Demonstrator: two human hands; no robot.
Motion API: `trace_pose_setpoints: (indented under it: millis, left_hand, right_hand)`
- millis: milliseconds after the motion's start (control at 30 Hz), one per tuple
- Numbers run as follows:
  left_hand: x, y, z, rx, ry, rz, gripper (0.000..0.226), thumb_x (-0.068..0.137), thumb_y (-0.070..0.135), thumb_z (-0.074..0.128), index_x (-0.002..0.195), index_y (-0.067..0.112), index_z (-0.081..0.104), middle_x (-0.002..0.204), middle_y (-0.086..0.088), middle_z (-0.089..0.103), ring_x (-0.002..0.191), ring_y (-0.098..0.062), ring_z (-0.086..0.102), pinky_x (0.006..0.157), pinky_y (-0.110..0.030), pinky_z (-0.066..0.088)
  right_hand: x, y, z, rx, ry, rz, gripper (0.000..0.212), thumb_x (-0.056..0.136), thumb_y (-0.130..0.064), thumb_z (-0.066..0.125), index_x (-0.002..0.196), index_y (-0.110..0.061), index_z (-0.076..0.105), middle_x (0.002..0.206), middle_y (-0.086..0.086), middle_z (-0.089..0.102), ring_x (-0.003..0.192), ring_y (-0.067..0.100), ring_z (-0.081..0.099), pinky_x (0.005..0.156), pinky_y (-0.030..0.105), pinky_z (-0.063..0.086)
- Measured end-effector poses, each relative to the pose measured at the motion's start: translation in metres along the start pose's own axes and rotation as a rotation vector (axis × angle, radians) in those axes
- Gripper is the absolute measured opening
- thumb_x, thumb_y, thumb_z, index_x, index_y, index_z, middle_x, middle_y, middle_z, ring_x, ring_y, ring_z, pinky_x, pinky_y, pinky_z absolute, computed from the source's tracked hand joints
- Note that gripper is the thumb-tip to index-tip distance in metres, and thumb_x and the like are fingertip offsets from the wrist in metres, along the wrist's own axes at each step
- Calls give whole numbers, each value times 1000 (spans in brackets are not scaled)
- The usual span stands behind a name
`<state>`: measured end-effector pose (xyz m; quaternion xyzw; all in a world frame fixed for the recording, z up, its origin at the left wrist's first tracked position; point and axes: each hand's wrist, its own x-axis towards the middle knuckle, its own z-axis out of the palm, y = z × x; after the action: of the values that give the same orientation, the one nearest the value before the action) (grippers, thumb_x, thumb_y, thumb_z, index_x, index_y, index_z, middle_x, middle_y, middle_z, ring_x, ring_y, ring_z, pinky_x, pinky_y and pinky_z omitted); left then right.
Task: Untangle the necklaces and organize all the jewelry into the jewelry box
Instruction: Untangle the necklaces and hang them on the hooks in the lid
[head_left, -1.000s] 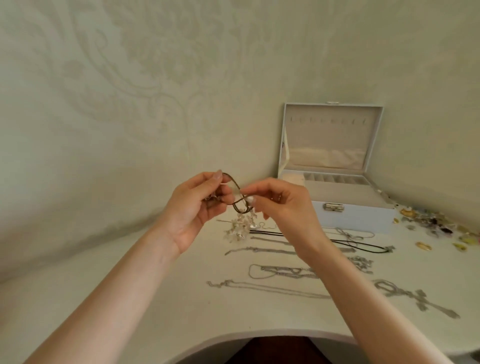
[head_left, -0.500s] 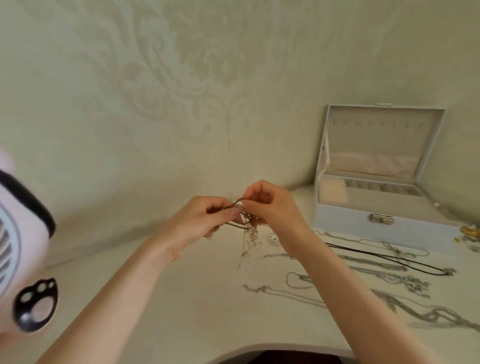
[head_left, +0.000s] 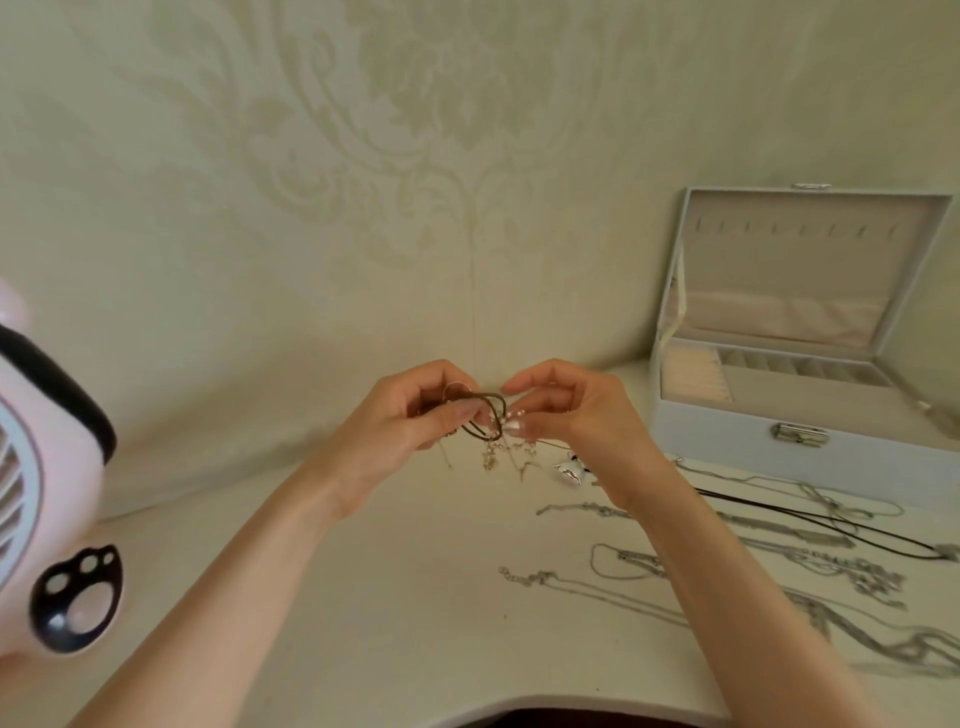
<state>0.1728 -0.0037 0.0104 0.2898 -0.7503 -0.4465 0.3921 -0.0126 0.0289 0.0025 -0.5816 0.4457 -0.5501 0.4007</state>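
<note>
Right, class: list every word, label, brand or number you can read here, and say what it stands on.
None can be read.
The pink device bears only a black paw-print shape, no lettering.
The jewelry box and its metal clasp show no legible text.

Bare forearms, bare left hand (head_left: 402, 418), right hand (head_left: 584, 415); fingers (head_left: 522, 385) with pale glossy nails.

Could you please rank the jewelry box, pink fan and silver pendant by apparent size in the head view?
1. jewelry box
2. pink fan, though cropped and nearer the camera, so unsure
3. silver pendant, clearly smallest
</note>
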Motion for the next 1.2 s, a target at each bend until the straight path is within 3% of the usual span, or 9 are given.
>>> trace_pose_setpoints:
  millis: [233,333,467,533,633,767,967,1100,1200]
  left_hand:
    - [3,-17,9,410,-21,7,15,93,21,56,81,14,60,71,15,68,60,-6,54,64,-25,44]
    - [2,-16,10,472,-79,25,20,92,30,57,83,16,66,73,17,64,69,-1,56,67,-18,41]
    - [1,-15,13,612,-204,69,20,90,33,60,70,38,58,105,8,59,88,0,52,73,-9,35]
    - [0,-19,15,691,-245,72,20,90,29,59,71,34,59,119,9,51,95,7,46,77,-5,32]
    - [0,-25,18,730,-240,124,15,90,29,60,81,20,67,118,15,40,99,11,40,81,-3,29]
    - [1,-29,25,681,-269,206,24,85,38,59,82,16,69,119,6,41,110,-7,43,90,-14,37]
    - [-2,-29,29,818,-346,89,20,85,45,63,82,26,67,124,14,51,117,-8,42,99,-36,36]
    - [-2,-21,25,846,-152,101,41,68,77,45,60,39,58,104,26,57,104,-1,49,97,-34,35]
    - [0,-14,29,662,84,154,39,70,73,46,58,37,52,94,22,61,96,0,52,90,-33,40]
  right_hand:
    - [-1,-2,-1,69,77,-96,13,73,2,73,76,-9,67,63,1,65,58,13,58,62,19,48]
    - [-1,-3,-2,118,135,-123,9,77,2,70,81,-6,67,67,2,66,54,12,56,60,22,47]
    - [0,-4,-4,204,229,-145,10,82,0,66,81,-10,65,68,3,65,47,13,50,49,20,39]
    - [0,-6,-4,245,218,-144,10,83,0,64,81,-10,64,69,3,65,48,15,52,46,21,42]
    - [2,-10,0,191,91,-133,11,83,4,63,82,-7,62,67,4,63,53,15,58,51,25,51]
    - [5,-13,10,73,-36,-128,15,84,6,61,80,-8,63,61,-2,62,57,14,60,62,34,51]
    - [8,-33,8,296,58,-278,17,84,7,58,81,-9,62,65,-1,64,59,16,62,71,33,56]
    - [3,-44,1,279,88,-287,16,84,8,58,81,-7,62,64,1,62,58,16,58,61,31,56]
    - [-5,-45,-2,228,104,-259,14,84,8,59,81,-6,62,66,3,61,60,16,59,54,28,55]
